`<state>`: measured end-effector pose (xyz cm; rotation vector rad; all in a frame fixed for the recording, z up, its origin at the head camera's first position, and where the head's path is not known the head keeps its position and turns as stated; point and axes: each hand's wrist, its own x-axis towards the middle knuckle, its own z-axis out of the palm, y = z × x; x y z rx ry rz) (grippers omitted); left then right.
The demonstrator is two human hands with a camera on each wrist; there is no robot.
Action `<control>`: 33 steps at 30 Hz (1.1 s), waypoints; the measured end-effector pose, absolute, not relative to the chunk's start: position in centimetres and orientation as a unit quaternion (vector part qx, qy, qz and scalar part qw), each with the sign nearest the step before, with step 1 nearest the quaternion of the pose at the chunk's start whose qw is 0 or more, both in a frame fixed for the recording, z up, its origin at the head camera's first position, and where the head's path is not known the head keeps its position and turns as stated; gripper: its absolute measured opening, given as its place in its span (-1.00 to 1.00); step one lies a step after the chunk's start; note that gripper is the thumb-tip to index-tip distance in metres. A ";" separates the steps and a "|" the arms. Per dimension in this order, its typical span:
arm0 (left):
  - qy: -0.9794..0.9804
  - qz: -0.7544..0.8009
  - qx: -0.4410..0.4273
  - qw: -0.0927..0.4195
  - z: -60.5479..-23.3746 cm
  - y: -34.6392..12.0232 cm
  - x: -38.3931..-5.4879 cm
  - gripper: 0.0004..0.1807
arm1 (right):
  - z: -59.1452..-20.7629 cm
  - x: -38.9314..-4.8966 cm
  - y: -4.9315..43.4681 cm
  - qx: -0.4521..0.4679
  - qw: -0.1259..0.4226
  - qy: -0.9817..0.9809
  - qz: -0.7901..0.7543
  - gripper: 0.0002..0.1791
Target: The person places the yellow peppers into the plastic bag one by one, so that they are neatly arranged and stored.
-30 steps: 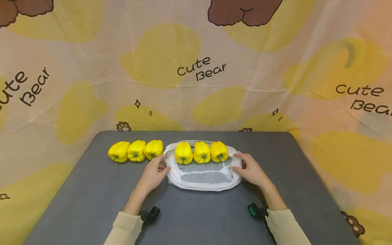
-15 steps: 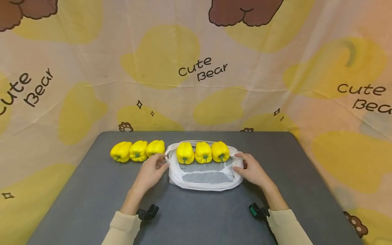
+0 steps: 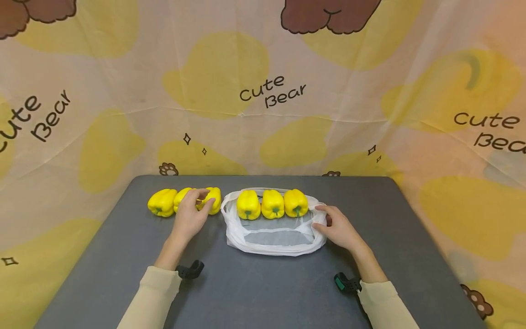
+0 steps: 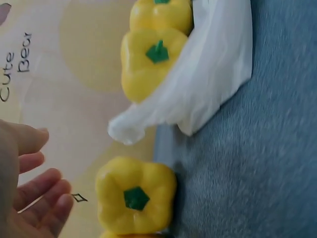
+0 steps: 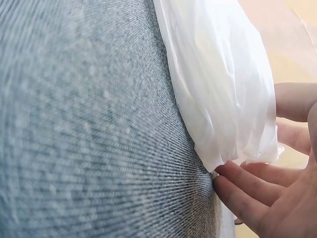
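A white plastic bag [image 3: 267, 249] stands on the grey table with its mouth spread wide. Three yellow bell peppers [image 3: 272, 204] with green stems sit in a row along its far side. My right hand [image 3: 338, 226] holds the bag's right edge, fingers against the outer wall [image 5: 223, 89] in the right wrist view. To the bag's left is another row of three yellow bell peppers [image 3: 161, 202]. Over that row hovers my left hand [image 3: 191, 214], fingers parted and nothing in them, partly hiding the middle pepper. In the left wrist view, the pepper nearest the bag [image 4: 136, 196] is beside the fingers.
The grey table [image 3: 263, 292] reaches back to a patterned cloth backdrop [image 3: 230, 151], which also hangs on both sides. Each wrist wears a black strap with a small mount [image 3: 191, 269].
My left hand has let go of the bag's left rim and moved left and away from me, over the left row of peppers. The right hand stays at the bag.
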<state>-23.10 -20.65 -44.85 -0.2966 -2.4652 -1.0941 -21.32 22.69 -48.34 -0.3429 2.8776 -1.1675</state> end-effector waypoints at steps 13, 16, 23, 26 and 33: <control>-0.907 -0.353 -0.097 0.208 -45.3 -22.0 -25.6 -0.59 | -48.3 -21.2 22.3 -0.110 0.010 0.920 -0.376 -0.36; -0.919 -0.338 -0.086 0.186 -45.6 -21.9 -26.0 -0.56 | -48.2 -21.2 22.4 -0.109 0.012 0.921 -0.375 -0.35; -0.928 -0.322 -0.080 0.168 -46.2 -21.9 -26.2 -0.52 | -48.0 -21.2 22.4 -0.106 0.018 0.921 -0.375 -0.35; -0.931 -0.320 -0.081 0.156 -46.3 -21.7 -26.3 -0.48 | -48.0 -21.3 22.4 -0.105 0.018 0.921 -0.375 -0.35; -0.941 -0.306 -0.078 0.123 -46.3 -21.0 -26.5 -0.37 | -48.2 -21.3 22.4 -0.107 0.015 0.920 -0.377 -0.35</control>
